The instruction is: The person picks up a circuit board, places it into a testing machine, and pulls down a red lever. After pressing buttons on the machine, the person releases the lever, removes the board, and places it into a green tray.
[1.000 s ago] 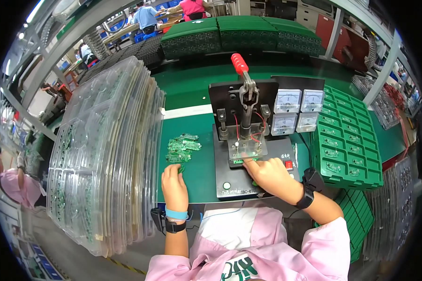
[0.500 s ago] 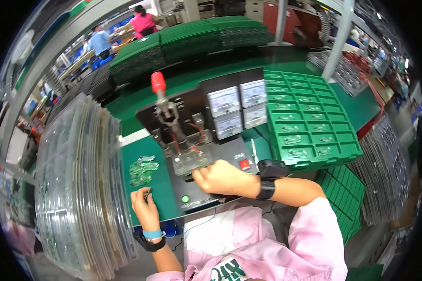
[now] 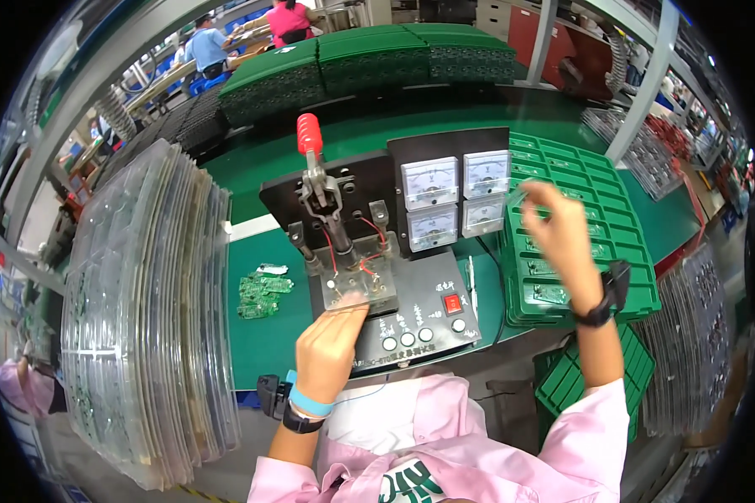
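My left hand (image 3: 330, 344) is closed, its fingertips at the front edge of the clear plate (image 3: 377, 295) on a test fixture. What they hold is hidden. The fixture has a dark base (image 3: 432, 289) and a toggle clamp with a red handle (image 3: 309, 134), which stands upright. My right hand (image 3: 559, 235), blurred, is raised over the left column of a green compartment tray (image 3: 625, 243). Thumb and fingers curl toward each other around something faint that I cannot make out. Small green circuit boards (image 3: 262, 293) lie in a pile left of the fixture.
Four-dial meter panel (image 3: 432, 184) stands behind the base; a pen (image 3: 471, 285) lies beside it. Stacked clear trays (image 3: 143, 318) rise at the left, more trays (image 3: 688, 335) at the right. Green crates (image 3: 369, 67) line the back. People (image 3: 207, 49) work beyond.
My right hand has left the fixture and moved right, over the green tray. My left hand has come from the table's front edge to the fixture. The view has shifted slightly.
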The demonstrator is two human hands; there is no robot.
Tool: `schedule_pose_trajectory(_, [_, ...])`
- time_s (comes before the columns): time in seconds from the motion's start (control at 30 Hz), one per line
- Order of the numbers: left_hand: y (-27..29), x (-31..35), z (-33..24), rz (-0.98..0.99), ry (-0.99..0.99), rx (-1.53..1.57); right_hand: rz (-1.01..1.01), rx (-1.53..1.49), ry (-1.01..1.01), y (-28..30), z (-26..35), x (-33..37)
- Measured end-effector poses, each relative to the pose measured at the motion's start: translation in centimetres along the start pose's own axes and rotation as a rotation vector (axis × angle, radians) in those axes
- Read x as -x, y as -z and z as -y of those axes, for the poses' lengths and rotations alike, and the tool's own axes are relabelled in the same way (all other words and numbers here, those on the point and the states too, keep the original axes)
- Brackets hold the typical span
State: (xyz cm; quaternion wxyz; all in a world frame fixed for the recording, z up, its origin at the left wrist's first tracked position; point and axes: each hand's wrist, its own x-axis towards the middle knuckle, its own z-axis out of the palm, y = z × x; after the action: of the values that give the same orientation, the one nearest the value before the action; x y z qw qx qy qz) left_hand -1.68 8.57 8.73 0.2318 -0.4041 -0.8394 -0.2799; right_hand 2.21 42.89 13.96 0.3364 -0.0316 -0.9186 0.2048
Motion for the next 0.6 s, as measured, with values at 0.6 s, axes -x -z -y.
schedule_pose_trajectory(0.6, [5.4,-8.0,-4.3,-0.264,-0.073,-0.363,0.005,0.343,0.099,1.9,-6.7,-2.1])
